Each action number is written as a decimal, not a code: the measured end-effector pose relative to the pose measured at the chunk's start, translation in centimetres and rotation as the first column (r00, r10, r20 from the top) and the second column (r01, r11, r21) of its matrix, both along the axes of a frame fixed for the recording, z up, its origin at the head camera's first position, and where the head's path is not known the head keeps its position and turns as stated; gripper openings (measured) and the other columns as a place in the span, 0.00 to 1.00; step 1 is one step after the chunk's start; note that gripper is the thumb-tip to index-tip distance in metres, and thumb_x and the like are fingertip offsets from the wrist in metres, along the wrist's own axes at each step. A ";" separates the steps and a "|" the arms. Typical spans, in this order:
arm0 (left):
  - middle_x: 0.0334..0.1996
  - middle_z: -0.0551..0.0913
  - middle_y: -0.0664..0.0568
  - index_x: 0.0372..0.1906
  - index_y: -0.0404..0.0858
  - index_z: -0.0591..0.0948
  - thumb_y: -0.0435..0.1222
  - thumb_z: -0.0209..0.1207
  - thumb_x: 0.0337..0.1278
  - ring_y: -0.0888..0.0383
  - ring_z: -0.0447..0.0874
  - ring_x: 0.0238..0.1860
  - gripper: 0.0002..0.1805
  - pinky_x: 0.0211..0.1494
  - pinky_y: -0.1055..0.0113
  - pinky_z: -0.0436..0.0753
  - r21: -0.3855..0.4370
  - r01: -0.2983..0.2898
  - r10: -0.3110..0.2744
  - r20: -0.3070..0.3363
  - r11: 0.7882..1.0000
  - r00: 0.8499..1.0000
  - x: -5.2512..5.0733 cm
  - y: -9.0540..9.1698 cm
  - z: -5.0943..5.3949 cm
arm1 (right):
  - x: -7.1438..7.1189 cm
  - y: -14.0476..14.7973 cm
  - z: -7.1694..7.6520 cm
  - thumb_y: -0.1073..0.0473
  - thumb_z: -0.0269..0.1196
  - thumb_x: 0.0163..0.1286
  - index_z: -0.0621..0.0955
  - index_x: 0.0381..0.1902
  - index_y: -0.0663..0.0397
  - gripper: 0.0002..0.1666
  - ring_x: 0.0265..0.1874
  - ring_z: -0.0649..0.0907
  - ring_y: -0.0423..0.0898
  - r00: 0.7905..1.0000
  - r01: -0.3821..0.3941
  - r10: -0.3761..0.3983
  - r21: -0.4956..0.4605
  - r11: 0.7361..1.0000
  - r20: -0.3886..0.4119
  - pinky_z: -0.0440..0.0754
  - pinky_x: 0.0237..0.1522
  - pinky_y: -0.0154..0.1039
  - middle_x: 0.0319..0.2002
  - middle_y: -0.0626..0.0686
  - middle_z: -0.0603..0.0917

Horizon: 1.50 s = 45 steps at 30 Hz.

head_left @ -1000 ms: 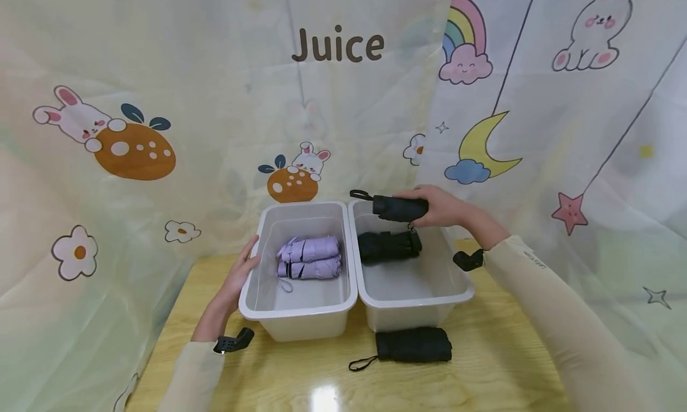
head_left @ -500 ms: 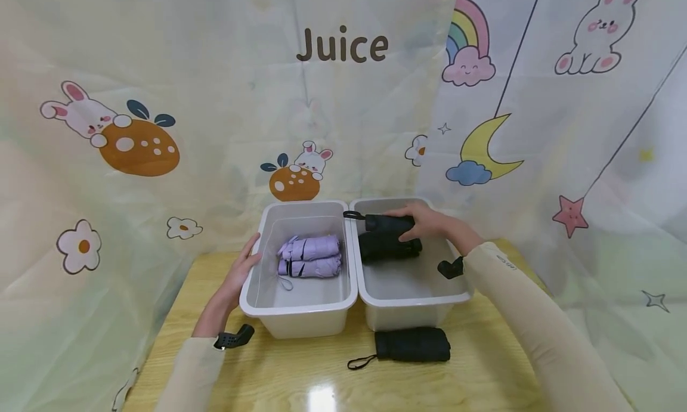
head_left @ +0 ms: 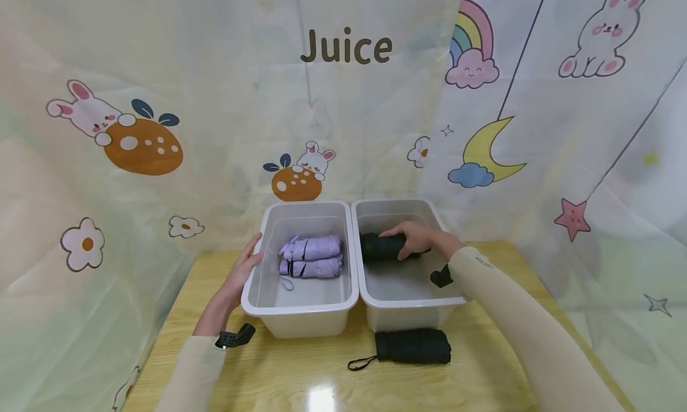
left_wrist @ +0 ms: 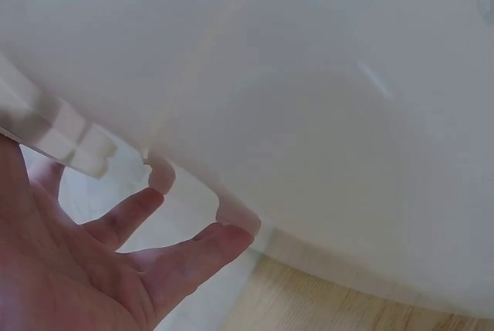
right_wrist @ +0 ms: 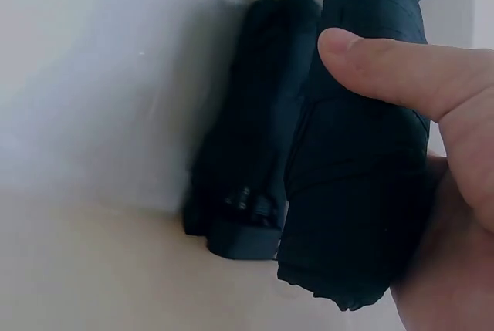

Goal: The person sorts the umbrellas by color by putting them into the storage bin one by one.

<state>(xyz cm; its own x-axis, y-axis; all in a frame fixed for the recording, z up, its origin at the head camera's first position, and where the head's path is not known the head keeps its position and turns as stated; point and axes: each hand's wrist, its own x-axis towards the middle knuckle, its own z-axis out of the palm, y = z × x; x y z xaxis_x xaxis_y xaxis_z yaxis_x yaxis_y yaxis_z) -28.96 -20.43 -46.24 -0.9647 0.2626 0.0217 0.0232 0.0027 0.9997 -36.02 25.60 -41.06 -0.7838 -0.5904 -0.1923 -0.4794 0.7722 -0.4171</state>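
My right hand (head_left: 415, 240) grips a folded black umbrella (right_wrist: 355, 169) inside the right white bin (head_left: 413, 303), thumb across its fabric. Beside it in the right wrist view lies a second black umbrella (right_wrist: 255, 115), partly covered by the held one. My left hand (head_left: 241, 275) rests against the outer left side of the left white bin (head_left: 300, 311); the left wrist view has its spread fingers (left_wrist: 197, 261) touching the bin's edge. Two folded lavender umbrellas, a back one (head_left: 316, 248) and a front one (head_left: 313, 269), lie side by side in that bin.
Another folded black umbrella (head_left: 413, 345), its wrist loop to the left, lies on the wooden table (head_left: 268, 376) before the right bin. The bins stand side by side with their rims close together. A printed cloth (head_left: 225, 102) hangs behind the table.
My right hand has lowered the black umbrella from above the right bin down into it, beside the other one. My left hand has stayed at the left bin's side.
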 end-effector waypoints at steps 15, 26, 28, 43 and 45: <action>0.75 0.48 0.38 0.79 0.53 0.43 0.44 0.40 0.78 0.32 0.56 0.67 0.32 0.62 0.38 0.65 -0.016 -0.009 0.008 -0.021 1.000 1.000 -0.2 -0.1 0.2 | -0.8 -1.4 -3.2 0.73 0.72 0.49 0.74 0.67 0.44 0.47 0.51 0.73 0.52 0.991 0.059 -0.055 -0.027 0.998 0.123 0.75 0.40 0.39 0.67 0.60 0.68; 0.75 0.47 0.40 0.79 0.53 0.42 0.43 0.40 0.78 0.33 0.54 0.68 0.33 0.63 0.36 0.61 0.009 0.013 -0.013 -0.028 1.000 1.000 -0.3 0.0 0.1 | -1.7 -1.3 -4.6 0.70 0.76 0.48 0.75 0.66 0.41 0.47 0.51 0.74 0.50 0.979 0.112 -0.101 -0.053 0.992 0.179 0.79 0.44 0.41 0.68 0.63 0.66; 0.75 0.47 0.40 0.79 0.53 0.42 0.44 0.40 0.78 0.32 0.54 0.68 0.33 0.63 0.36 0.61 0.012 0.011 -0.011 -0.026 1.000 1.000 -0.2 0.1 0.0 | -1.6 -1.2 -5.0 0.70 0.76 0.48 0.75 0.66 0.41 0.46 0.50 0.75 0.50 0.976 0.127 -0.113 -0.063 0.990 0.187 0.79 0.42 0.40 0.68 0.63 0.66; 0.75 0.46 0.39 0.79 0.52 0.41 0.43 0.40 0.78 0.33 0.54 0.68 0.33 0.64 0.37 0.61 0.008 0.014 -0.013 -0.022 1.000 1.000 -0.2 0.2 0.1 | -1.2 -1.2 -5.1 0.68 0.77 0.48 0.75 0.66 0.43 0.46 0.43 0.74 0.49 0.973 0.135 -0.128 -0.023 0.991 0.194 0.78 0.40 0.38 0.67 0.66 0.65; 0.75 0.46 0.39 0.79 0.53 0.41 0.43 0.40 0.78 0.33 0.54 0.68 0.33 0.64 0.37 0.61 0.007 0.007 -0.007 -0.014 1.000 1.000 -0.2 0.1 0.1 | -1.4 -1.2 -5.3 0.67 0.78 0.47 0.76 0.66 0.42 0.46 0.33 0.74 0.46 0.975 0.129 -0.122 -0.022 0.991 0.185 0.76 0.34 0.36 0.66 0.66 0.68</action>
<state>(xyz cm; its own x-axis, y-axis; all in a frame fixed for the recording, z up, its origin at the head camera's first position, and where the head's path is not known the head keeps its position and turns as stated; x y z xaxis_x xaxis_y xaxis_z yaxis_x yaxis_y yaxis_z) -29.17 -20.35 -46.13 -0.9623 0.2694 0.0375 0.0376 -0.0048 0.9993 -37.37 24.36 -46.33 -0.8054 -0.4980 -0.3215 -0.2925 0.8056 -0.5152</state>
